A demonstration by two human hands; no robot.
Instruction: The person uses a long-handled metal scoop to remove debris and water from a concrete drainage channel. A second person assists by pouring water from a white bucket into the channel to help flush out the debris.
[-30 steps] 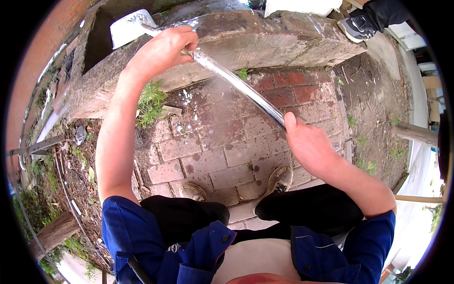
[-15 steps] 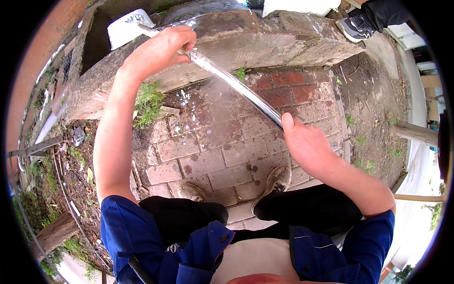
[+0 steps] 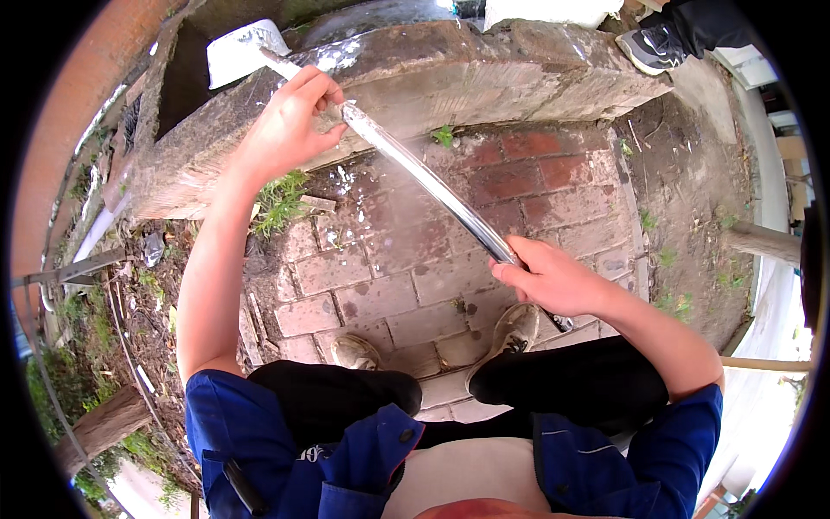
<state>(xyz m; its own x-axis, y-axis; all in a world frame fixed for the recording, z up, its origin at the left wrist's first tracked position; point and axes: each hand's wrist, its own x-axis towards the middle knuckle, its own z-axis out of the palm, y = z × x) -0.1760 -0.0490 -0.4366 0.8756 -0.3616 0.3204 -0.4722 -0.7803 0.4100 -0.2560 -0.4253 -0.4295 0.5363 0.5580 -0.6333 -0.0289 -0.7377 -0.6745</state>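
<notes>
A long, slim metal blade (image 3: 432,186), bright and wet-looking, runs on a slant from eleven o'clock toward the centre of the view. The left hand (image 3: 290,130) is curled round its upper part, fingers pinched on the flat steel where it crosses the rough, chipped edge of a grey concrete slab (image 3: 484,73). The right hand (image 3: 553,278) is closed in a fist round the lower end, just right of centre. Beneath the blade lies worn red brick paving (image 3: 406,251), mottled and uneven, with tufts of weed (image 3: 278,201) at nine o'clock. A white tub (image 3: 238,52) sits beyond the slab at eleven. Two scuffed pale shoes (image 3: 510,333) stand on the bricks.
</notes>
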